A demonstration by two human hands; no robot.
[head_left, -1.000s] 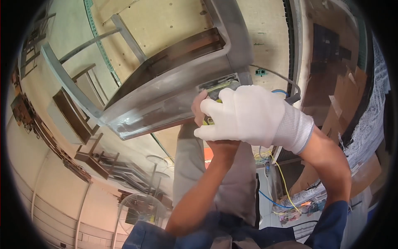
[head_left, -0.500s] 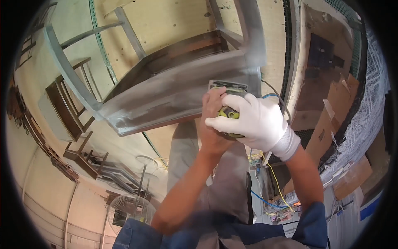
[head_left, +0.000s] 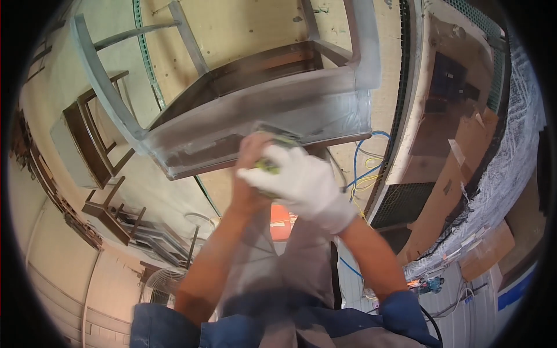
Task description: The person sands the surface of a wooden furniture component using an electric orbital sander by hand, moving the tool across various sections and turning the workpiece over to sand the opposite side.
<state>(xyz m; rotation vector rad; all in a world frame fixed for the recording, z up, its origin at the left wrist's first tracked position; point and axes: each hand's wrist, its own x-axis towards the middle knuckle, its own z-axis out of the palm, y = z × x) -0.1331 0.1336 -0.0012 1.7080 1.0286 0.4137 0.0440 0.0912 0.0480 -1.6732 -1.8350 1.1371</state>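
Observation:
A chair-like wooden frame (head_left: 325, 110), dark brown with grey coating, lies with its legs pointing away from me. Pressed against its near broad panel is a green and black power sander (head_left: 268, 166), blurred by motion. My bare left hand (head_left: 248, 168) wraps the sander's left side, its fingers reaching toward the pad end. Over the top and right side closes my right hand (head_left: 304, 182), in a white knit glove. The sander's pad is near the panel's lower edge, left of the middle; its contact face is hidden.
Under the frame is a pale plywood surface (head_left: 243, 29). Blue and yellow hoses or cords (head_left: 368, 165) hang at right, beside cardboard (head_left: 447, 185) and a plastic-wrapped bundle (head_left: 505, 185). More chair frames (head_left: 93, 133) stand at left, with a round fan (head_left: 165, 287) below. A red box (head_left: 282, 221) shows between my legs.
Both hands have moved left with the sander along the panel, from its right end to left of its middle. The view has shifted slightly; the red box now shows.

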